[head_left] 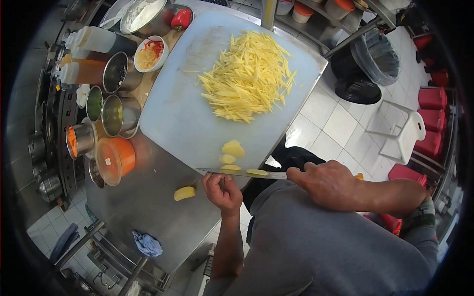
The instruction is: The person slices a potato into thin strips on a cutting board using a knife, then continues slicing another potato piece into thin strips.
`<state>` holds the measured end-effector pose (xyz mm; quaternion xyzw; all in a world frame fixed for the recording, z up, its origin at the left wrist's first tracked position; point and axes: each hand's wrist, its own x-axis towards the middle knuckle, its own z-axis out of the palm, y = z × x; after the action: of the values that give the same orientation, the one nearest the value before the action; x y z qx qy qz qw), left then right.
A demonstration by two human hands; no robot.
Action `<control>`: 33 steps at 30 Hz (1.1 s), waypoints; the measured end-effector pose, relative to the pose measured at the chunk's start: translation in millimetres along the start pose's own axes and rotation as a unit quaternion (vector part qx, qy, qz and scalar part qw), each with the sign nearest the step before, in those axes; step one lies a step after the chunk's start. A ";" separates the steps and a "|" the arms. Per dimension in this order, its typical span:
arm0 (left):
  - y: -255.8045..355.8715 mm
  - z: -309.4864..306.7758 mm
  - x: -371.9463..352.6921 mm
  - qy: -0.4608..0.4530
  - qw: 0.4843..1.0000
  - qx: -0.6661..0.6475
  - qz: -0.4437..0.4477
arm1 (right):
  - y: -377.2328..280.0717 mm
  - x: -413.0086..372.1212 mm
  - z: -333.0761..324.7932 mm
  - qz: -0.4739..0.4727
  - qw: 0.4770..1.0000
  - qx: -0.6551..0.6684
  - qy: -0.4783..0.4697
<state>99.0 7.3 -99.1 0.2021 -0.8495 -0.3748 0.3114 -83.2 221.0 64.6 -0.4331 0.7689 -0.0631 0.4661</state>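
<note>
My right hand [323, 183] is wrapped round the handle of a kitchen knife [239, 172], its blade lying across the near edge of a white cutting board [173, 108]. A pale yellow slice, seemingly potato [256, 172], clings to the blade. At the tip end, my left hand [223, 191] is closed with curled fingers; whatever they hold is hidden. Several more potato slices [233, 148] lie on the board just beyond the blade. Farther up rests a big heap of thin potato strips [252, 76]. A cut potato piece [184, 193] sits on the steel table, left of my left hand.
Along the board's left side stand metal containers [112, 116], an orange tub [116, 160], sauce bottles [98, 39] and a white bowl of chopped seasonings [151, 53]. A red pepper [182, 18] is at the back. A blue cloth [147, 243] lies on the steel table [148, 212].
</note>
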 end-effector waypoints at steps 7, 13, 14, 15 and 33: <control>2.0 1.7 0.7 0.003 1.000 -0.009 -0.008 | 1.7 52.4 23.0 -0.019 0.999 0.040 0.019; 2.0 -1.8 0.3 -0.022 1.000 0.017 0.005 | -0.7 15.3 4.6 -0.001 1.000 0.012 0.000; 1.5 -1.1 0.3 -0.019 1.000 0.022 0.012 | -0.4 8.2 3.9 0.004 1.000 0.010 -0.004; 1.3 -0.1 -0.2 -0.015 1.000 0.015 0.008 | 0.7 2.6 1.8 0.009 1.000 0.005 -0.007; 3.7 3.8 2.0 0.012 1.000 -0.009 -0.025 | -8.9 44.4 5.2 0.005 1.000 0.017 -0.019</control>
<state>94.6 10.4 -97.5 0.2248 -0.8370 -0.3879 0.3136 -82.2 184.9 36.8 -0.4225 0.7607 -0.0650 0.4884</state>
